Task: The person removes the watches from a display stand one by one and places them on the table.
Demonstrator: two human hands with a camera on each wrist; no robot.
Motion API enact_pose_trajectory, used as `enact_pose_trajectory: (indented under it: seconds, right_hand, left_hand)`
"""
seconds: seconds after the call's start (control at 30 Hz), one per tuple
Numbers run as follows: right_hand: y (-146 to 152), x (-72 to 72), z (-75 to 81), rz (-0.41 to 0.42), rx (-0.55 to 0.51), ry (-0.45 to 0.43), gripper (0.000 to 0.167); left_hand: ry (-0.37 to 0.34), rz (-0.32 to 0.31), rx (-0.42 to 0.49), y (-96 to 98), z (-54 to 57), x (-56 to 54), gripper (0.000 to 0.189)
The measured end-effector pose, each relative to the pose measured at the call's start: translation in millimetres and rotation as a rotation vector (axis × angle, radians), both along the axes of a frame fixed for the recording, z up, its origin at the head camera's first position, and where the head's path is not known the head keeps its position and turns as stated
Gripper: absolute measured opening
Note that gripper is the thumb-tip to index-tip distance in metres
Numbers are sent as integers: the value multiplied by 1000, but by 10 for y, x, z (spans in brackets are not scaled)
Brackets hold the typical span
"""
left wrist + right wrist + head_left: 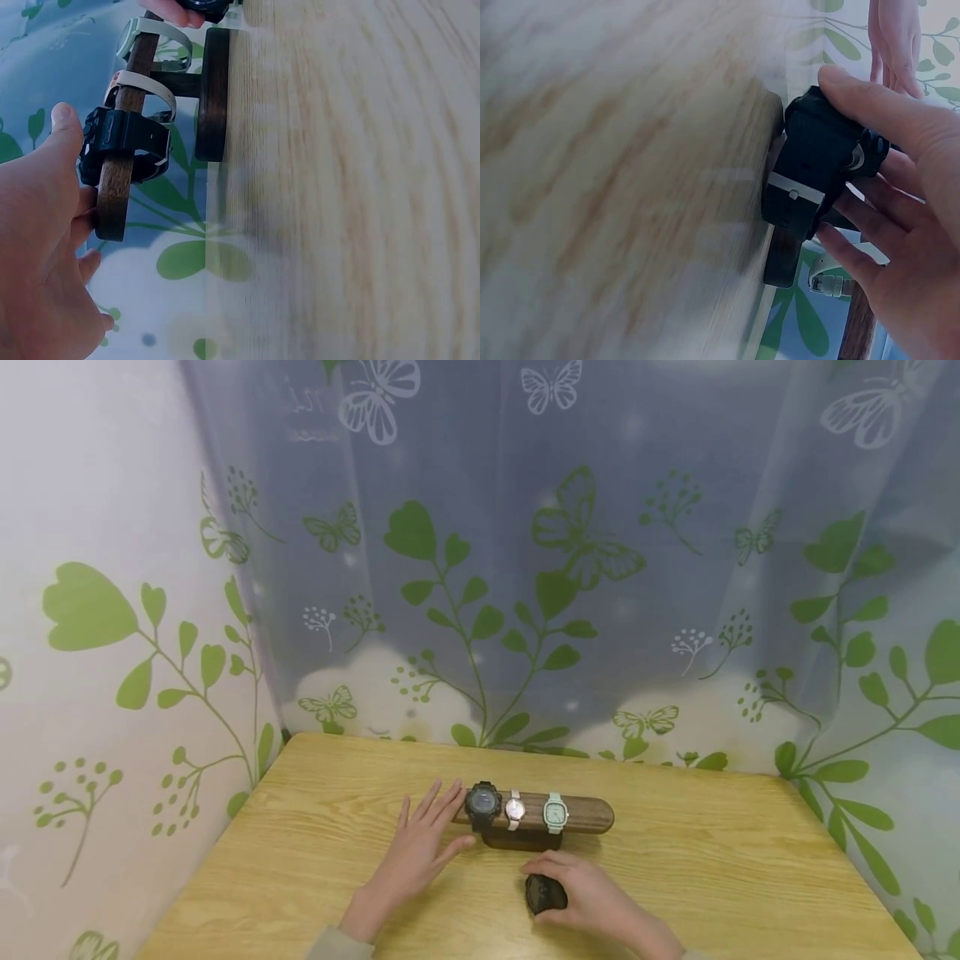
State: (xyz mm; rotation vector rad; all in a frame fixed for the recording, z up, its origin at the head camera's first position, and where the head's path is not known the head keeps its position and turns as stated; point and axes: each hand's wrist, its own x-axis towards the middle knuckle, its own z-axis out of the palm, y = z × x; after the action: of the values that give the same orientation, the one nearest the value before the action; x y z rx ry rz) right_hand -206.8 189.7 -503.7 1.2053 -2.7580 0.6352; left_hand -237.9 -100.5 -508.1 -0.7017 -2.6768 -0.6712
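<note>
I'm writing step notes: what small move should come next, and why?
Probably lift the held watch with the right hand toward the right end of the bar: this watch is off the bar, that end is bare beyond the green watch, and the left hand is at the opposite end.

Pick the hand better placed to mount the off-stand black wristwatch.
Probably the right hand: it grips that black wristwatch in front of the wooden watch stand; the left hand, at the stand's end, holds none.
</note>
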Motion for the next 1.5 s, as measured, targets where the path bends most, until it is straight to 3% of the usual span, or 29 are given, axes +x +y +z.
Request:
enact_pose_trajectory:
  seconds: [0.23, 0.37, 0.47, 0.67, 0.83, 1.0, 1.27, 1.5]
  right_hand:
    - [3, 25, 30, -6, -7, -45, 60]
    - [37, 56, 82, -23, -88, -84, 58]
    - [80, 67, 122, -61, -175, -83, 47]
    - [186, 55, 188, -163, -327, 60, 34]
    - [242, -16, 226, -197, -356, 229, 41]
    - [274, -145, 268, -198, -389, 291, 52]
    - [284, -364, 301, -224, -322, 273, 74]
    - [280, -552, 202, -241, -197, 279, 81]
  left_hand:
    - [-4, 5, -11, 4, -3, 0, 70]
    - [-10, 2, -2, 2, -4, 3, 70]
    - [-8, -4, 12, 3, -4, 3, 71]
    - [-20, -10, 14, -4, -7, 0, 71]
    - [-12, -11, 8, -5, 2, 7, 71]
    - [-14, -11, 8, 0, 10, 12, 72]
    - [-3, -8, 15, -5, -3, 8, 72]
    - [-13, -5, -2, -6, 5, 15, 71]
